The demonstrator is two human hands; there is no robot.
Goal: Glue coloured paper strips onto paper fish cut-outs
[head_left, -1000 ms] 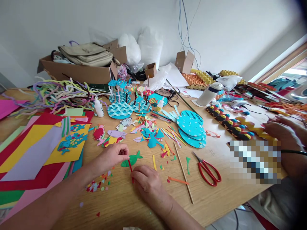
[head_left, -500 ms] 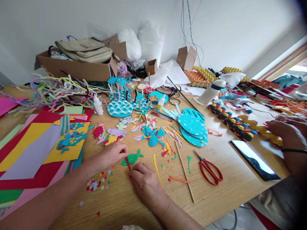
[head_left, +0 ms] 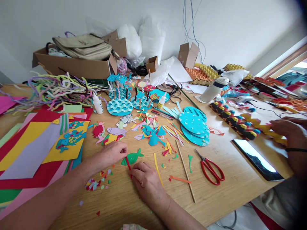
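Observation:
A green paper fish (head_left: 133, 157) lies on the wooden table between my hands. Across its front part runs a narrow red paper strip (head_left: 128, 163). My left hand (head_left: 117, 150) is closed, its fingertips pinching the strip's upper end. Its lower end sits in the closed fingers of my right hand (head_left: 145, 179). Small paper dots and scraps (head_left: 96, 183) are scattered below my left forearm. Just beyond my left hand lie a lilac paper fish (head_left: 116, 131) and a red-and-yellow paper fish (head_left: 112, 138). A yellow strip (head_left: 158, 169) rests right of my right hand.
Red-handled scissors (head_left: 211, 169), a wooden stick (head_left: 185, 172) and a phone (head_left: 257, 159) lie to the right. Coloured paper sheets (head_left: 35, 153) cover the left side. Blue ovals (head_left: 194, 123) and glue bottles (head_left: 98, 103) stand farther back. Another person's hand (head_left: 287, 127) is at the right edge.
The view has shifted slightly, so objects on the right appear a little farther right. Both my hands keep their hold on the red strip, with hardly any movement.

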